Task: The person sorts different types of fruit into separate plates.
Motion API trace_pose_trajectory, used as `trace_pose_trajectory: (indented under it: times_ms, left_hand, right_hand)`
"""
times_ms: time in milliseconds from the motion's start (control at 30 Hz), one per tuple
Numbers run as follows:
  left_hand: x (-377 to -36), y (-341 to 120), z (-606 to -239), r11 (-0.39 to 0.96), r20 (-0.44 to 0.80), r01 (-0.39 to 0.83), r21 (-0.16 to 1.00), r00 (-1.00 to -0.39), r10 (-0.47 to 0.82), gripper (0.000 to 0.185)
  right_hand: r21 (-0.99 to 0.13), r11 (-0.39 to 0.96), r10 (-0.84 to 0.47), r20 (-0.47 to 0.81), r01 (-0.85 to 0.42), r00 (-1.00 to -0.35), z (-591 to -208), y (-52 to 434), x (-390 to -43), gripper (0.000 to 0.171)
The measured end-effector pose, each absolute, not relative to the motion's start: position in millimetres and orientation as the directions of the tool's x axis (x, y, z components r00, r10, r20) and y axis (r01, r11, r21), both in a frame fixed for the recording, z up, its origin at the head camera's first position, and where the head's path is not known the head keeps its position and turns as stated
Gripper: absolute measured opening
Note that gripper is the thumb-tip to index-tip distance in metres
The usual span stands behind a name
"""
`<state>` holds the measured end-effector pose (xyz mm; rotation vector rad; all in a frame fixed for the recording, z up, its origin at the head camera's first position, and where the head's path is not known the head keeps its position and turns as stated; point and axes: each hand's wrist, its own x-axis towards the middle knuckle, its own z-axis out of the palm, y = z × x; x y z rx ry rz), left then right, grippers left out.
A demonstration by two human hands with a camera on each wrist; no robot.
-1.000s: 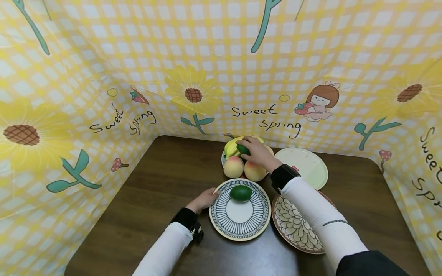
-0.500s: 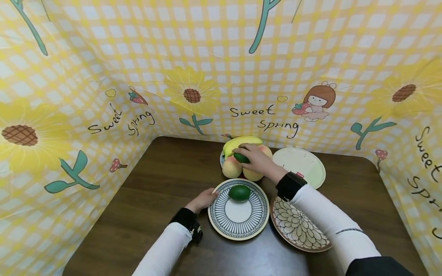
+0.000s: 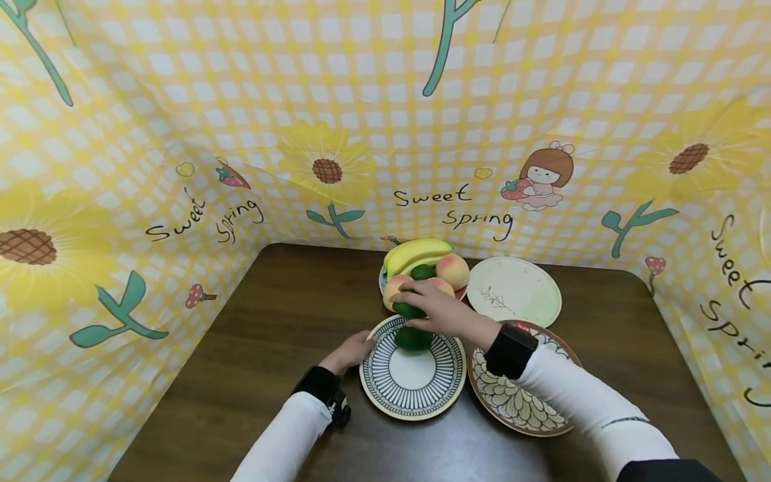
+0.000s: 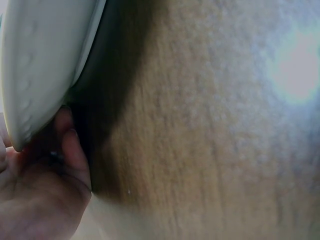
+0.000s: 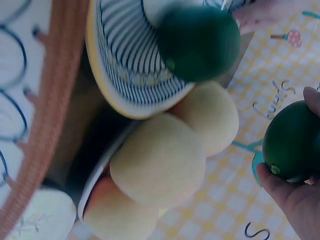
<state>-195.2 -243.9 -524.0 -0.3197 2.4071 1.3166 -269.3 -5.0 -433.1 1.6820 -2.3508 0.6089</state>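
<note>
On a dark wood-grain table, walled by yellow checked cloth printed with sunflowers, a smooth green avocado is gripped in the curled fingers of the right hand and held just above a round striped plate. A second avocado is seen lying on that plate's far side. The plate's left rim is pinched by the left hand; in the left wrist view a thumb is tucked under the pale edge. Behind, rounded peaches, a banana and a third avocado are piled on a dish. A brown petal-patterned plate and a pale plate are set to the right.
</note>
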Motion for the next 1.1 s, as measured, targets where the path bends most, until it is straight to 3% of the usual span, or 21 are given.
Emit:
trace_pose_trajectory:
  times_ms: [400, 867, 1100]
  left_hand:
    - [-196.7, -246.2, -522.4, 0.524, -0.417, -0.355, 0.775, -0.909, 0.002, 0.037]
    - [-197.1, -246.7, -524.4, 0.530, -0.408, -0.361, 0.767, -0.912, -0.031, 0.040]
    - [-196.1, -243.9, -527.6, 0.534, -0.408, -0.355, 0.767, -0.913, -0.021, 0.041]
  right_hand:
    - [-0.170, 0.142, -0.883, 0.424, -0.975, -0.203, -460.5, 10.2, -233.4, 0.052]
    - [-0.297, 0.137, -0.951, 0.229, -0.945, -0.210, -485.1, 24.3, -203.9, 0.047]
    - [-0.217, 0.171, -0.971, 0.129, -0.961, -0.202, -499.4, 25.9, -207.0, 0.050]
